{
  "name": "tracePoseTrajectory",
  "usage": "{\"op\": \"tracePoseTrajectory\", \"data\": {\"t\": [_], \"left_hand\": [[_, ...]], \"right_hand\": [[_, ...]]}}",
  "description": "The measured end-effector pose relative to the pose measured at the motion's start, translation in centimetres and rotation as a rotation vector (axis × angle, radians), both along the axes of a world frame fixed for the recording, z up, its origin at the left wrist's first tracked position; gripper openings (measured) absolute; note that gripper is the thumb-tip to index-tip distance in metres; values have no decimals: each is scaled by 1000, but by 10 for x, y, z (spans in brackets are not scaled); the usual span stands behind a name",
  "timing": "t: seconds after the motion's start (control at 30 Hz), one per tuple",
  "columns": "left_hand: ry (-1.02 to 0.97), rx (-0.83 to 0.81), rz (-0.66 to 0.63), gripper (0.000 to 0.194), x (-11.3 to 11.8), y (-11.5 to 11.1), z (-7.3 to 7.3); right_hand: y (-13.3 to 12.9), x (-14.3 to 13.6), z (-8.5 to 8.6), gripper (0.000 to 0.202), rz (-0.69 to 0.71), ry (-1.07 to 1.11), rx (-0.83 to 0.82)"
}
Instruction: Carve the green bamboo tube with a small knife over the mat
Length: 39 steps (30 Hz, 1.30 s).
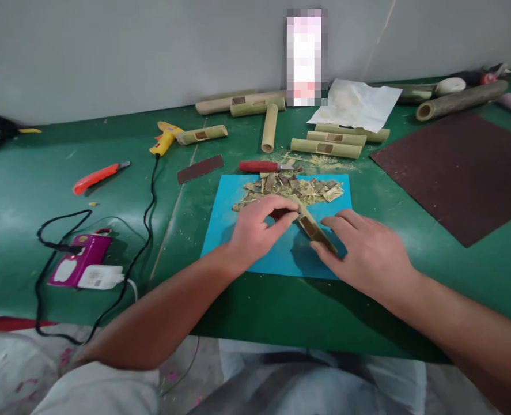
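A short bamboo tube [311, 228] with a rectangular opening cut in its side slants above a blue sheet [220, 230]. Thumb and fingertips of my left hand [261, 227] pinch its upper end. My right hand [365, 248] is at the lower end, thumb on one side and fingers on the other, closed loosely about it. Just beyond the hands, bamboo chips and shavings [296, 187] are heaped on the sheet. Behind the heap lies a red-handled knife [259, 166], its blade pointing right among the scraps.
Several cut bamboo tubes [326, 148] lie toward the wall, near a white paper [350, 106]. Left are a yellow glue gun [167, 138], an orange utility knife [99, 177], a purple power strip [82, 259] and trailing cable. Brown sandpaper [458, 173] covers the right side.
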State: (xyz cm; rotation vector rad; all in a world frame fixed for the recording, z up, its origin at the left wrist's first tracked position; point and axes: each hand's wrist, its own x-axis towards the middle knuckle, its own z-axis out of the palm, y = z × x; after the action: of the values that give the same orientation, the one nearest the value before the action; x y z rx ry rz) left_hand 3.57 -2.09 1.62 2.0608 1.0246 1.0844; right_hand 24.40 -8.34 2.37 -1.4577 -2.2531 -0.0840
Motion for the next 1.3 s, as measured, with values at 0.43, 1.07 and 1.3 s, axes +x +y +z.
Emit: {"op": "tracePoseTrajectory", "data": {"t": [0.43,1.07,1.3], "left_hand": [[257,124,4,8,-3,19,-15],[294,328,-154,13,3,23,-19],[388,368,-185,21,2,24,-19]], "right_hand": [[-5,-4,-4,25,-10,-116,-88],[-5,-11,1,22,-130,-216,-381],[-5,-14,4,19,-147,-236,-486]]}}
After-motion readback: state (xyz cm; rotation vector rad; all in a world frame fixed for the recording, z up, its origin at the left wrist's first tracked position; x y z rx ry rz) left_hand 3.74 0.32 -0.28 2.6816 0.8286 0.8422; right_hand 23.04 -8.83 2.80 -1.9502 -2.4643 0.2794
